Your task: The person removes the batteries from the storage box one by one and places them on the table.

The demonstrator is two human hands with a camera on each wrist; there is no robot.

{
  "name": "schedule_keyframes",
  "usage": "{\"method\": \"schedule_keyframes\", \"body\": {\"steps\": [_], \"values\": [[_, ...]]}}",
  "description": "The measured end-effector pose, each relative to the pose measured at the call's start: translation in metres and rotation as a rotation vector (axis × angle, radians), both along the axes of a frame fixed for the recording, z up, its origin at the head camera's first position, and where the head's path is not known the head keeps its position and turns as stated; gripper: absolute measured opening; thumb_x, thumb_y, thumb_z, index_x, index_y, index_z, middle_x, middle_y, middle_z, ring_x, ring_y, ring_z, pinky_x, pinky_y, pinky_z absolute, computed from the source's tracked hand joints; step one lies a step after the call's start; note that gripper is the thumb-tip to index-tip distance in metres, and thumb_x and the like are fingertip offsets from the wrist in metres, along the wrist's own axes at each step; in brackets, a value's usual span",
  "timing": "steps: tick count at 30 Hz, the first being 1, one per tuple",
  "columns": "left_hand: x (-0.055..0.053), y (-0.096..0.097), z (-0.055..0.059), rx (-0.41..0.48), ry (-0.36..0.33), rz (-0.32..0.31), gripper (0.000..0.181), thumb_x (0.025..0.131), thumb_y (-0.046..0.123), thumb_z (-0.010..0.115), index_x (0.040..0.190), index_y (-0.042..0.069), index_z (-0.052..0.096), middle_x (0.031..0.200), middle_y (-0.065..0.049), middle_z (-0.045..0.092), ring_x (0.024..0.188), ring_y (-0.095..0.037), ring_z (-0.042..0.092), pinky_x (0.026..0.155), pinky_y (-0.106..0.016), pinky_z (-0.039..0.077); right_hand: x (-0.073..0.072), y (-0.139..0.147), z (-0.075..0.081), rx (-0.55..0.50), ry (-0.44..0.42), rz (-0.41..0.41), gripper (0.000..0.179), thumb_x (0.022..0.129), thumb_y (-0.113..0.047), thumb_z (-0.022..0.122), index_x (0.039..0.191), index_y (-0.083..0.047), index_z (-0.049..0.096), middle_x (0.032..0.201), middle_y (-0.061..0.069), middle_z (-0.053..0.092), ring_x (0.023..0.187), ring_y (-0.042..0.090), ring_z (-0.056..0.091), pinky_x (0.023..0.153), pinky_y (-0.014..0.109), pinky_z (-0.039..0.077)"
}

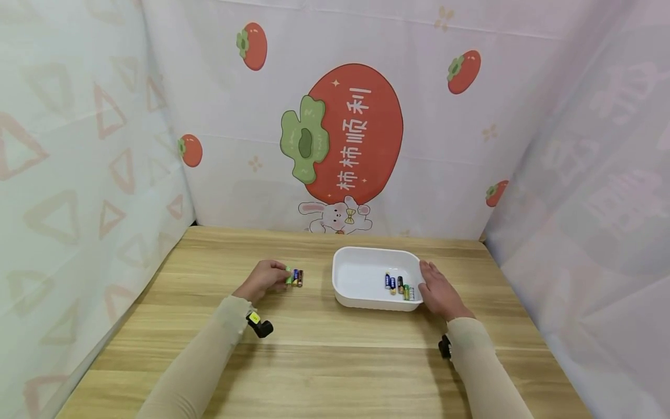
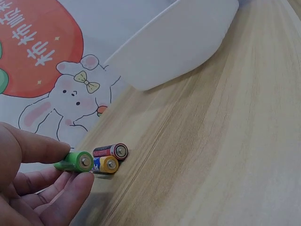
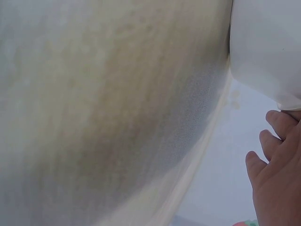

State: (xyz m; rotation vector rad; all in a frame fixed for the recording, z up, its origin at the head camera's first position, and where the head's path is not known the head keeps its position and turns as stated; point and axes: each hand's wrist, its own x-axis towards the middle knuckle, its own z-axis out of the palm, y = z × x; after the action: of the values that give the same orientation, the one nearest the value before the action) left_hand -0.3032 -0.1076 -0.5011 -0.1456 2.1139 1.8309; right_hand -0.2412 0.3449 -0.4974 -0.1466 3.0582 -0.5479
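Note:
My left hand (image 1: 266, 278) pinches a green battery (image 2: 75, 161) between thumb and fingers, its metal end showing in the left wrist view. Right beside it on the table lie a blue and yellow battery (image 2: 108, 165) and a dark red and black battery (image 2: 112, 150). At the right end of a white plastic tray (image 1: 361, 300), my right hand (image 1: 442, 295) rests with extended fingers along the outer wall. Inside, toward the tray's right, several batteries lie in a loose row, among them a blue battery (image 1: 388, 281) and a black battery (image 1: 401, 284).
The wood-grain table (image 1: 335, 361) runs back to a white curtain (image 1: 439, 174) printed with persimmons and a rabbit. More printed curtains flank the table left and right. A small black camera (image 1: 264, 327) sits at the left wrist.

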Motion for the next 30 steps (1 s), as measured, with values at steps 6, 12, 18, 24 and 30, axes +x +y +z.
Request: {"method": "schedule_keyframes", "body": {"steps": [6, 12, 18, 24, 30], "values": [[-0.003, -0.001, -0.004, -0.012, -0.015, 0.022, 0.024, 0.091, 0.001, 0.065, 0.112, -0.008, 0.057, 0.102, -0.018, 0.062, 0.084, -0.023, 0.065, 0.075, -0.034, 0.059, 0.0, 0.001, 0.0, 0.006, 0.003, 0.002, 0.062, 0.1, -0.019, 0.036, 0.151, 0.007, 0.012, 0.157, 0.023, 0.016, 0.144, 0.041, 0.009, 0.116, 0.054, 0.011], [-0.005, -0.003, -0.006, -0.026, -0.005, 0.03, 0.026, 0.091, 0.001, 0.065, 0.114, -0.009, 0.057, 0.101, -0.018, 0.062, 0.081, -0.021, 0.065, 0.072, -0.033, 0.059, 0.0, 0.001, 0.0, -0.009, 0.001, 0.008, 0.062, 0.1, -0.019, 0.036, 0.151, 0.007, 0.013, 0.157, 0.023, 0.016, 0.144, 0.041, 0.009, 0.116, 0.054, 0.011], [-0.002, 0.002, -0.005, -0.106, 0.037, 0.032, 0.023, 0.09, 0.002, 0.066, 0.109, -0.008, 0.059, 0.098, -0.017, 0.062, 0.076, -0.02, 0.063, 0.068, -0.032, 0.059, -0.001, 0.002, 0.0, -0.004, 0.005, 0.008, 0.062, 0.1, -0.019, 0.036, 0.151, 0.007, 0.012, 0.157, 0.023, 0.016, 0.144, 0.041, 0.01, 0.115, 0.054, 0.012], [-0.001, 0.007, -0.005, -0.237, 0.086, 0.029, 0.021, 0.09, 0.002, 0.065, 0.109, -0.007, 0.06, 0.101, -0.019, 0.062, 0.075, -0.021, 0.063, 0.064, -0.031, 0.058, -0.001, 0.001, 0.0, -0.011, -0.001, 0.002, 0.062, 0.101, -0.019, 0.036, 0.152, 0.007, 0.012, 0.158, 0.023, 0.015, 0.144, 0.041, 0.009, 0.116, 0.054, 0.011], [-0.003, 0.009, -0.007, -0.421, 0.174, -0.011, 0.025, 0.089, 0.005, 0.064, 0.112, -0.005, 0.063, 0.105, -0.018, 0.064, 0.071, -0.02, 0.064, 0.057, -0.029, 0.055, 0.0, -0.001, 0.001, -0.017, -0.007, -0.002, 0.062, 0.101, -0.019, 0.036, 0.152, 0.006, 0.012, 0.158, 0.023, 0.015, 0.144, 0.041, 0.009, 0.115, 0.055, 0.011]]}}
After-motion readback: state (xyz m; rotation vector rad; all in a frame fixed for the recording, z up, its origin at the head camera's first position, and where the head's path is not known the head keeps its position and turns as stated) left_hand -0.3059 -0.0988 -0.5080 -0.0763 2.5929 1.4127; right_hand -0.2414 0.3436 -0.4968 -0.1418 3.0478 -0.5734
